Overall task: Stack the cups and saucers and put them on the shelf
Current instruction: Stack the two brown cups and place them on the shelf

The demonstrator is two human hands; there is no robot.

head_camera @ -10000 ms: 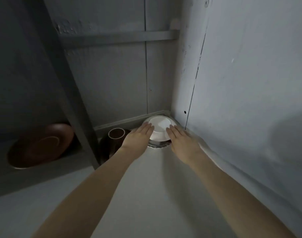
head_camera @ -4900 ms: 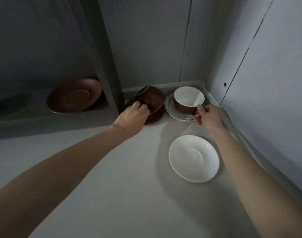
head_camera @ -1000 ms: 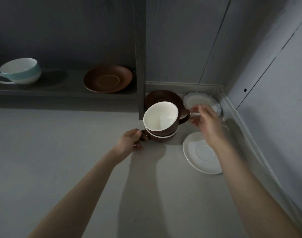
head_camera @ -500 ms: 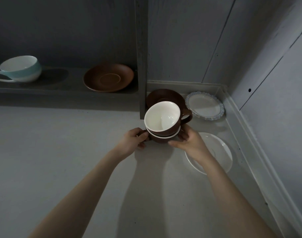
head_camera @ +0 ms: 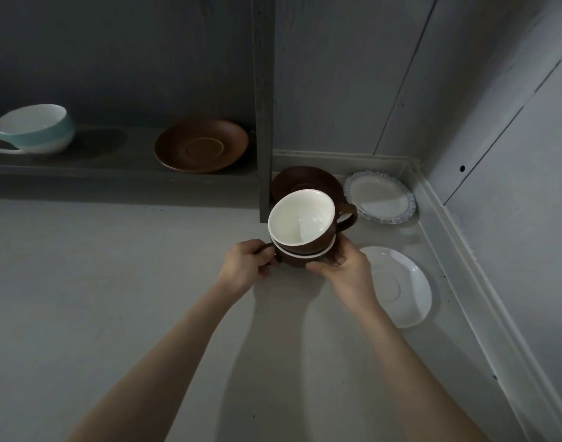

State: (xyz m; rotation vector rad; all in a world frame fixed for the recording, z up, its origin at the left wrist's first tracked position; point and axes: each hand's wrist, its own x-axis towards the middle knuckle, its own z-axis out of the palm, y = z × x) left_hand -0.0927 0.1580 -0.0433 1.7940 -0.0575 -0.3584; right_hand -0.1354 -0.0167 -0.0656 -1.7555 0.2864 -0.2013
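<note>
Two brown cups with white insides are nested, the upper cup (head_camera: 302, 218) sitting in the lower cup (head_camera: 292, 261). My left hand (head_camera: 244, 266) grips the lower cup's handle. My right hand (head_camera: 343, 266) cradles the lower cup's right side from below. The stack is held above the grey surface. Behind it lies a brown saucer (head_camera: 318, 183), partly hidden by the cups. A white saucer (head_camera: 397, 288) lies to the right of my right hand. A scalloped pale saucer (head_camera: 380, 197) sits in the corner.
A dark shelf (head_camera: 82, 167) at the left holds a pale blue cup (head_camera: 34, 129) and another brown saucer (head_camera: 201, 145). A dark upright post (head_camera: 263, 106) divides the shelf from the corner. Walls close in at the back and right.
My right hand left the upper cup's handle and came under the lower cup. The stack stays held in about the same place; the view has shifted slightly.
</note>
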